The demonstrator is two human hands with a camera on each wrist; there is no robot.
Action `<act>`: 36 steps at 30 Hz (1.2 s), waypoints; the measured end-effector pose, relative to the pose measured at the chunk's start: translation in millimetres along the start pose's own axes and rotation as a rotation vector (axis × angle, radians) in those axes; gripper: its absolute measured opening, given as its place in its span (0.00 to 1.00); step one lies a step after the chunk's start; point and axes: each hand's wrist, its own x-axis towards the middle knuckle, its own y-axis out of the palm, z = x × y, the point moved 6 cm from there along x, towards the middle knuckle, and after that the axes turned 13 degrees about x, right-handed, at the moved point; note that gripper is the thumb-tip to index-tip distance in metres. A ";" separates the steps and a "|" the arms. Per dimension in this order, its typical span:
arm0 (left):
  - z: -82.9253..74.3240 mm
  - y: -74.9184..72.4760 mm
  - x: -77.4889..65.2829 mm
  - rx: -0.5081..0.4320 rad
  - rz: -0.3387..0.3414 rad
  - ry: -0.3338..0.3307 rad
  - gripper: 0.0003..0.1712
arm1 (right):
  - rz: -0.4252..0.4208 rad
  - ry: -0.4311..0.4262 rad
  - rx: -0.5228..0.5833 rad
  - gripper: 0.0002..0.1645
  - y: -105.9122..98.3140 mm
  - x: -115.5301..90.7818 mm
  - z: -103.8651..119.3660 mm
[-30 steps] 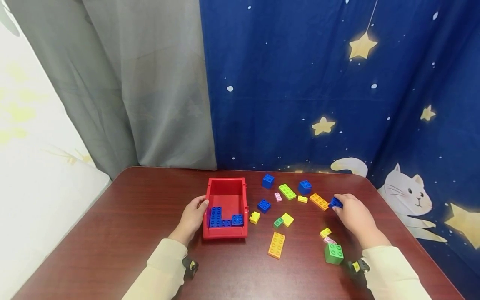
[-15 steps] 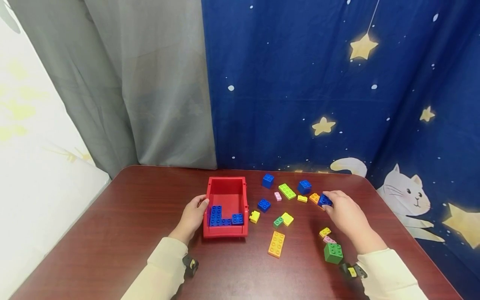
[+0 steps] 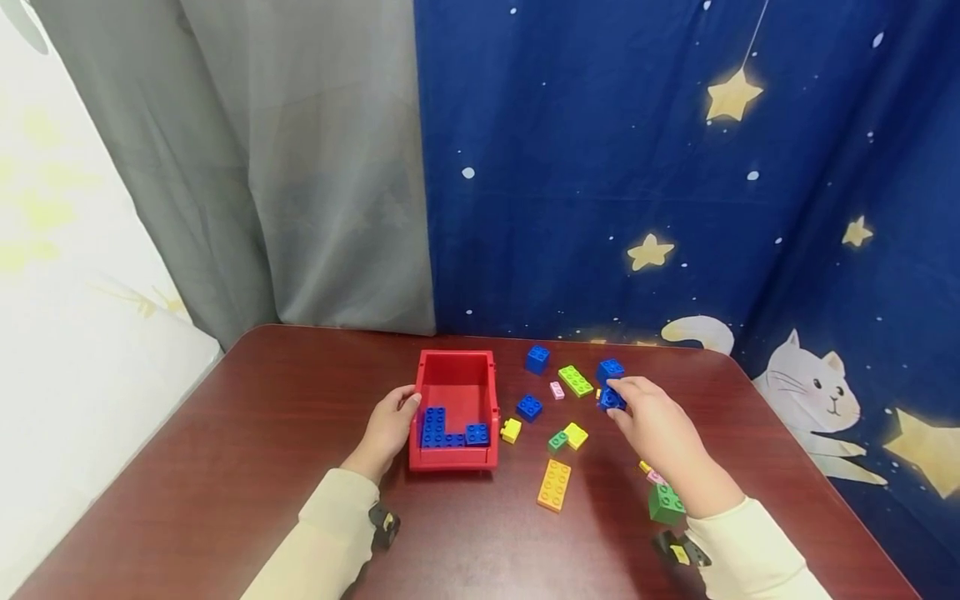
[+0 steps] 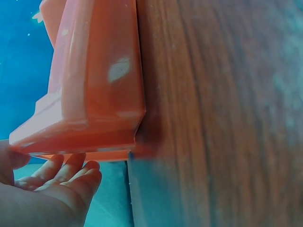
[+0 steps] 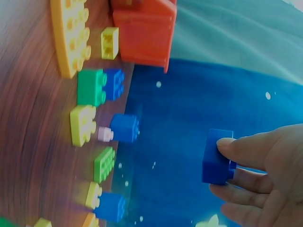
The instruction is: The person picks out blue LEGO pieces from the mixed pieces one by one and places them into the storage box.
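Observation:
A red open-topped box (image 3: 453, 460) stands on the table with several blue bricks (image 3: 433, 427) in its near end. My left hand (image 3: 387, 429) grips the box's left side, thumb at the rim; in the left wrist view the other fingers lie along the outside of the red wall (image 4: 109, 80). Held up off the table, a blue brick (image 5: 218, 158) is pinched between the thumb and fingers of my right hand (image 3: 660, 429). That hand is right of the box, in front of another blue brick (image 3: 610, 367), and hides part of a yellow brick.
Loose bricks lie right of the box: two blue ones (image 3: 537, 359), a lime plate (image 3: 576, 381), a small pink one (image 3: 557, 390), yellow ones (image 3: 512, 430), a dark green one (image 3: 557, 442) and an orange plate (image 3: 554, 485). A green brick (image 3: 664, 504) sits near my right wrist.
My right hand has lifted the blue brick from the table's right side and carried it left, past the far orange plate. My left hand stays on the box.

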 end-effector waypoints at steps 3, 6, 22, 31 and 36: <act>-0.8 -0.3 -0.3 -0.003 -0.002 0.001 0.27 | 0.003 -0.007 0.006 0.28 5.5 2.2 6.9; -1.6 -0.4 -0.1 -0.004 -0.009 0.009 0.26 | 0.005 -0.010 0.015 0.28 11.9 3.9 12.6; -4.4 -0.8 -2.4 -0.006 -0.017 0.014 0.26 | 0.013 -0.069 0.073 0.27 42.4 13.9 42.5; -4.9 -1.2 -2.5 -0.007 -0.016 0.009 0.26 | 0.001 -0.126 0.085 0.27 54.7 18.4 61.2; -5.9 -1.2 -2.7 -0.008 -0.018 0.011 0.26 | 0.006 -0.145 0.098 0.27 60.7 19.7 69.9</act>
